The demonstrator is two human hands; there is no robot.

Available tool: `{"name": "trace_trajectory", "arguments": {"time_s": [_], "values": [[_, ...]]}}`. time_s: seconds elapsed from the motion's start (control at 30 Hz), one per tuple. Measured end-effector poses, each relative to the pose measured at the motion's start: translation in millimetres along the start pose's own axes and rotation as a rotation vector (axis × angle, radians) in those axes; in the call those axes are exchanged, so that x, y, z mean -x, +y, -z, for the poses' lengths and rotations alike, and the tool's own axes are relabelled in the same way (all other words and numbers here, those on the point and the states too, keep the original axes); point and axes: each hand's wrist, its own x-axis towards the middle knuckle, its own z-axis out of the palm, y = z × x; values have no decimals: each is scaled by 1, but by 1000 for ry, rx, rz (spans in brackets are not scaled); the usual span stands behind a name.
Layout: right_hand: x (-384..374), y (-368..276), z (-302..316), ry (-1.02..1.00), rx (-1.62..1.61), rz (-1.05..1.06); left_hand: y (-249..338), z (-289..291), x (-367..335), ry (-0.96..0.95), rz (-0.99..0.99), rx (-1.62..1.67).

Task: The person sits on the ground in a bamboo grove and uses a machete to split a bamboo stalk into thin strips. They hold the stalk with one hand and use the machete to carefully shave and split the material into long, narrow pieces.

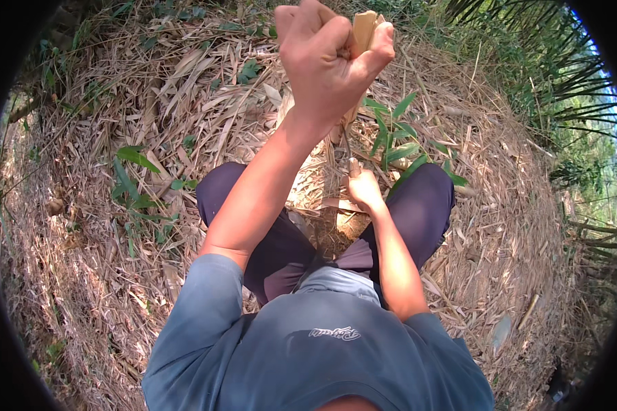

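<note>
My left hand (pixel 329 65) is raised high in front of me, its fingers closed round a pale strip of split wood or bamboo (pixel 365 31). The strip's top end sticks out beside my thumb, and its lower part runs down behind the hand. Lower, between my knees, my right hand (pixel 365 190) is closed round the brown handle of a knife (pixel 354 167). A thin, dark blade points away from me toward the lower part of the strip. Whether blade and strip touch, I cannot tell.
My bent knees (pixel 425 198) flank the work. Dry leaf litter (pixel 178 96) covers the ground, with a green-leaved plant (pixel 394 137) just right of the knife and another (pixel 134 181) to the left. Bushes and palm fronds (pixel 586 82) stand at the far right.
</note>
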Motion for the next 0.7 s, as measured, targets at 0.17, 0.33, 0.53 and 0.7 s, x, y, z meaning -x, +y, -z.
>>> {"name": "trace_trajectory", "arguments": {"time_s": [0.17,0.33,0.53,0.7], "values": [[-3,-12,27,-327,-418,-187,-6,-15,5,-82,145,171],[4,-10,29,-448,-814,-272,-1,-23,2,-116,216,137],[12,-15,18,-101,-238,-65,8,-25,1,-96,201,262],[55,-103,25,127,43,76,-6,-20,4,-70,216,98]]}}
